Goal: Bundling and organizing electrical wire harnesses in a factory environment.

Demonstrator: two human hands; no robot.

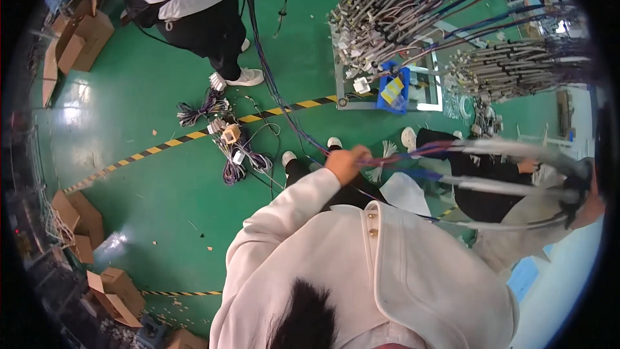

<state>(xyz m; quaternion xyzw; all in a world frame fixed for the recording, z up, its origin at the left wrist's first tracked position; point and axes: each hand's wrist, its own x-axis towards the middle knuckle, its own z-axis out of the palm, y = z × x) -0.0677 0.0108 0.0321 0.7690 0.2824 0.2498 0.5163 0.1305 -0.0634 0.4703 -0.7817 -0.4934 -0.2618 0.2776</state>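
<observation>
A long wire harness (516,185) stretches across in front of my body, with purple, blue and red wires and white-grey sleeved branches. My left hand (345,164) is closed round its thin coloured wires near the middle of the view. At the far right edge my right hand (589,210) grips the harness by its dark, bundled part; this hand is smeared by motion and partly cut off. From my left hand more thin dark wires (271,84) run up and away to the far side.
Bundled harnesses (242,155) with connectors lie on the green floor. A co-worker (194,19) stands at the far left; another person's dark legs (484,178) show at right. A metal rack (342,71) carries hanging harnesses (387,13) and a blue bin (392,94). Cardboard boxes (87,42) line the left.
</observation>
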